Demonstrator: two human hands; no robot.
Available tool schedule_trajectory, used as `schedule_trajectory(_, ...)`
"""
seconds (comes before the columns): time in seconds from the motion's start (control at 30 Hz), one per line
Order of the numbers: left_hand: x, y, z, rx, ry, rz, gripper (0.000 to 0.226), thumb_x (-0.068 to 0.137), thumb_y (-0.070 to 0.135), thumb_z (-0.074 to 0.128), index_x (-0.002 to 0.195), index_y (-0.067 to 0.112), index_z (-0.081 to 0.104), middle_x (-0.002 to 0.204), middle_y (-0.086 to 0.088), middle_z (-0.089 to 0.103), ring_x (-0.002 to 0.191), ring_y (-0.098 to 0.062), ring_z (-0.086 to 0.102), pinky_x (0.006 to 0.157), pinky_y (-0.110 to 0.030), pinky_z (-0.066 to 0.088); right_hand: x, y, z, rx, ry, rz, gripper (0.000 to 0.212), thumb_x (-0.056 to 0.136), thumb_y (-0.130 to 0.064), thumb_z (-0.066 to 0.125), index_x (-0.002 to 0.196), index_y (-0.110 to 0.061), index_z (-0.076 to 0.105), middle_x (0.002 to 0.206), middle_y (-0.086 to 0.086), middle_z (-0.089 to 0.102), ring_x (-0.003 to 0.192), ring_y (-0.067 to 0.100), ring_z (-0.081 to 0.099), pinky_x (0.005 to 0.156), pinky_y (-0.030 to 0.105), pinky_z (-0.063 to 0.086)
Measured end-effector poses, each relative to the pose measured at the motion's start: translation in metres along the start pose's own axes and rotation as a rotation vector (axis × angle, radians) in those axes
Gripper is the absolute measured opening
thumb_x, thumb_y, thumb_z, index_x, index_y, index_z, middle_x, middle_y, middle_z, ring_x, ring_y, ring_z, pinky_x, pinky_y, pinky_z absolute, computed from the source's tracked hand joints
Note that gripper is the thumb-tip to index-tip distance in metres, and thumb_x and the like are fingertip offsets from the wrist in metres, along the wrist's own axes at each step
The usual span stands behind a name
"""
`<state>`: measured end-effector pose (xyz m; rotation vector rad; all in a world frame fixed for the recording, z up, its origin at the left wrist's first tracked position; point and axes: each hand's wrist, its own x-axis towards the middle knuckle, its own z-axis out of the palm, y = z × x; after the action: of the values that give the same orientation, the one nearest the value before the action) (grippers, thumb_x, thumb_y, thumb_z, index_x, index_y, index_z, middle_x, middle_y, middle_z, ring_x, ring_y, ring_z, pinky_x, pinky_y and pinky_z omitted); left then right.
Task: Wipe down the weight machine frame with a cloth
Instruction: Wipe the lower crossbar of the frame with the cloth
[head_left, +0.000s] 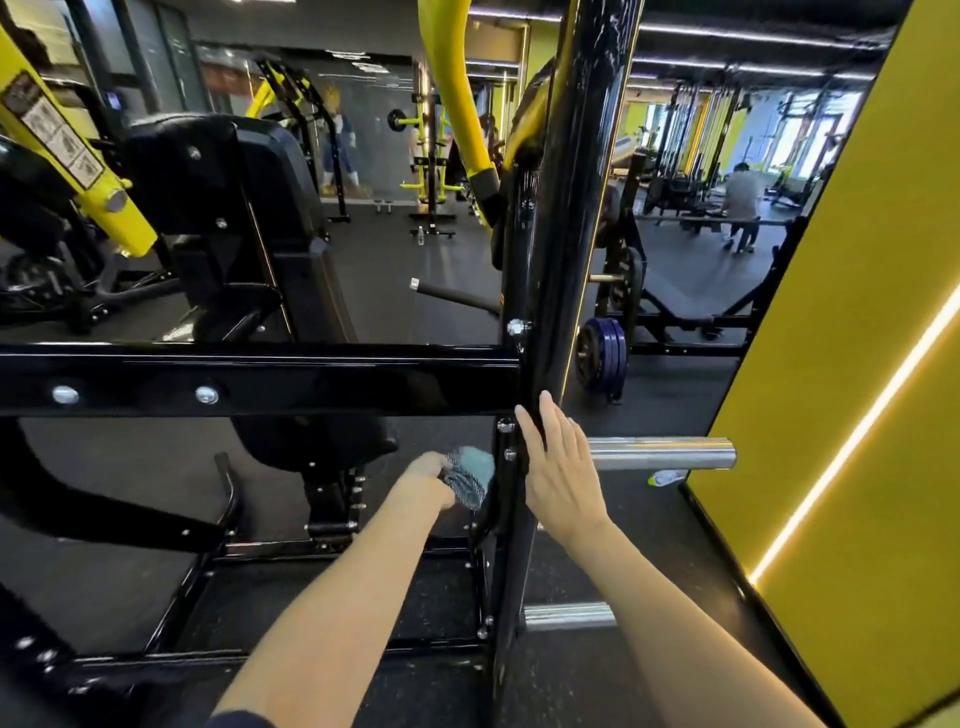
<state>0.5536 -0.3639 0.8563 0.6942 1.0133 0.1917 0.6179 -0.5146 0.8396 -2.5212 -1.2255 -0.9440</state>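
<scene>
The weight machine frame is glossy black: a tall upright post (571, 208) and a horizontal crossbar (291, 376) meeting it at mid-height. My left hand (428, 475) is shut on a bunched teal and grey cloth (471, 475), pressed against the left side of the post just below the crossbar joint. My right hand (558, 467) lies flat, fingers apart, on the right side of the same post at that height. It holds nothing.
Two chrome plate pegs (660, 453) (569, 617) stick out to the right of the post. A yellow wall panel (841, 364) stands close on the right. Black seat pad (218, 182) and yellow machine arms are behind the crossbar. A person sits far back right.
</scene>
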Motion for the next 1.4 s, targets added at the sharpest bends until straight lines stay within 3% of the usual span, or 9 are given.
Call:
schedule_trajectory(0.07, 0.001, 0.005, 0.022, -0.143, -0.165, -0.076, 0.028, 0.094, 0.001, 0.044, 0.072, 0.018, 0.043, 0.073, 0.002, 0.047, 0.07, -0.017, 0.05, 0.061, -0.017, 0.043, -0.005, 0.005, 0.0, 0.026, -0.002, 0.005, 0.076, 0.069, -0.006, 0.066, 0.14, -0.003, 0.037, 0.145, 0.024, 0.026, 0.128, 0.034, 0.034, 0.1, 0.047, 0.046)
schedule_trajectory(0.2, -0.022, 0.012, 0.04, -0.142, -0.159, 0.097, 0.027, 0.099, 0.005, 0.028, 0.099, -0.01, 0.05, 0.099, -0.026, 0.055, 0.09, -0.033, 0.056, 0.098, -0.038, 0.043, -0.009, 0.009, -0.002, 0.032, -0.057, -0.058, 0.087, 0.065, -0.005, 0.072, 0.141, -0.004, 0.031, 0.144, 0.023, 0.027, 0.127, 0.034, 0.035, 0.101, 0.047, 0.046)
schedule_trajectory(0.37, -0.031, 0.032, 0.01, -0.371, -0.118, 0.119, 0.025, 0.096, -0.01, 0.023, 0.085, -0.004, 0.044, 0.092, -0.015, 0.05, 0.099, -0.027, 0.052, 0.092, -0.039, 0.043, 0.011, -0.011, -0.005, 0.053, -0.063, -0.061, 0.087, 0.065, -0.001, 0.07, 0.143, 0.001, 0.032, 0.148, 0.023, 0.026, 0.13, 0.034, 0.032, 0.106, 0.047, 0.042)
schedule_trajectory(0.63, -0.023, 0.114, -0.141, -0.476, -0.009, 0.35, 0.03, 0.062, -0.012, 0.025, 0.082, 0.0, 0.046, 0.093, -0.016, 0.05, 0.077, -0.029, 0.051, 0.095, -0.04, 0.04, 0.051, -0.113, 0.005, -0.013, -0.138, -0.128, 0.097, 0.084, -0.01, 0.054, 0.147, 0.003, -0.019, 0.158, 0.024, -0.003, 0.148, 0.034, 0.003, 0.121, 0.043, 0.011)
schedule_trajectory(0.7, -0.031, 0.137, -0.185, -0.41, 0.059, 0.4, 0.026, 0.078, -0.014, 0.025, 0.081, 0.002, 0.045, 0.092, -0.014, 0.05, 0.079, -0.025, 0.052, 0.1, -0.035, 0.039, 0.061, -0.152, 0.01, -0.01, -0.14, -0.119, 0.099, 0.085, -0.01, 0.052, 0.144, 0.004, -0.026, 0.158, 0.024, -0.009, 0.148, 0.034, -0.002, 0.121, 0.044, 0.009)
schedule_trajectory(0.83, -0.035, 0.186, -0.263, -0.468, 0.006, 0.431, 0.028, 0.089, -0.014, 0.033, 0.075, 0.008, 0.044, 0.077, -0.008, 0.048, 0.064, -0.012, 0.049, 0.087, -0.034, 0.045, 0.082, -0.261, 0.022, 0.076, -0.074, -0.084, 0.094, 0.077, -0.001, 0.052, 0.149, 0.004, -0.008, 0.158, 0.025, 0.003, 0.147, 0.035, 0.009, 0.12, 0.043, 0.014)
schedule_trajectory(1.03, 0.003, 0.267, -0.385, -0.391, 0.136, 0.42, 0.025, 0.087, -0.008, 0.022, 0.093, 0.0, 0.045, 0.095, -0.017, 0.049, 0.078, -0.033, 0.052, 0.08, -0.039, 0.044, 0.125, -0.422, 0.035, 0.133, -0.06, -0.184, 0.096, 0.069, 0.003, 0.05, 0.149, 0.006, -0.002, 0.157, 0.026, 0.002, 0.146, 0.036, 0.009, 0.118, 0.043, 0.016)
schedule_trajectory(1.23, -0.003, 0.336, -0.493, -0.397, 0.118, 0.496, 0.029, 0.064, -0.012, 0.026, 0.066, -0.006, 0.054, 0.067, -0.018, 0.055, 0.063, -0.03, 0.056, 0.071, -0.03, 0.045, 0.174, -0.516, 0.026, 0.095, -0.081, -0.25, 0.094, 0.076, -0.006, 0.059, 0.148, 0.008, 0.0, 0.157, 0.029, 0.001, 0.147, 0.039, 0.005, 0.119, 0.045, 0.016)
schedule_trajectory(1.4, 0.064, 0.386, -0.567, -0.393, 0.166, 0.535, 0.048, 0.068, -0.009, 0.035, 0.113, -0.008, 0.052, 0.119, -0.028, 0.055, 0.09, -0.036, 0.058, 0.074, -0.041, 0.052, 0.208, -0.562, 0.031, 0.055, -0.065, -0.27, 0.093, 0.074, -0.005, 0.06, 0.149, 0.008, 0.008, 0.158, 0.026, 0.001, 0.147, 0.037, 0.007, 0.12, 0.045, 0.014)
